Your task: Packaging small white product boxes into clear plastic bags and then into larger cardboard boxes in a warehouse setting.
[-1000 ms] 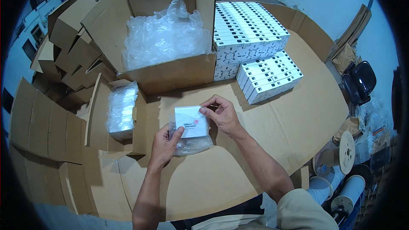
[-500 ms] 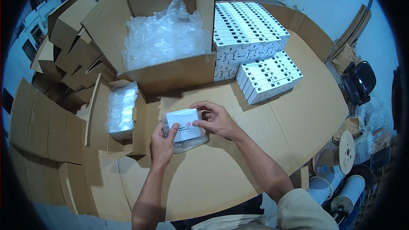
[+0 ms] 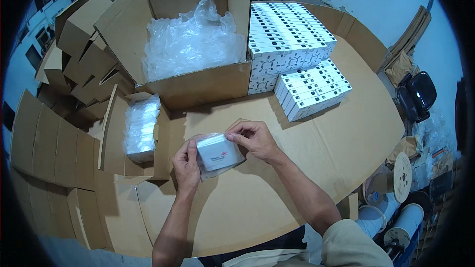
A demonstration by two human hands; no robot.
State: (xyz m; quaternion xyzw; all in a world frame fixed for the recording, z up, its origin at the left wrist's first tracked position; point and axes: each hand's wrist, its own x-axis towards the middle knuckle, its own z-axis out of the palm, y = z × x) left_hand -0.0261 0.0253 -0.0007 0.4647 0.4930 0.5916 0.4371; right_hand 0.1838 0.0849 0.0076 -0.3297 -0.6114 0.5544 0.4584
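A small flat white box (image 3: 217,155) sits inside a clear plastic bag (image 3: 212,173) above the cardboard-covered table (image 3: 257,202). My left hand (image 3: 187,168) grips the bag's left side, thumb on top. At the upper right corner, my right hand (image 3: 253,139) pinches the plastic between thumb and fingers. To the left of my hands stands an open small carton (image 3: 162,154) with a row of white boxes in clear bags (image 3: 141,123). Behind it, a large open carton (image 3: 198,91) is heaped with loose clear plastic bags (image 3: 193,44).
White printed boxes (image 3: 292,34) are stacked in rows at the back right, with a lower stack (image 3: 314,91) in front. Open brown cartons (image 3: 84,64) pile up at the left. Beyond the table's right edge are a black chair (image 3: 418,94) and cable spools (image 3: 403,177).
The bag's upper edge now lies over the top of the white box. My right hand has shifted slightly right along that edge, and my left thumb has moved off the box's face.
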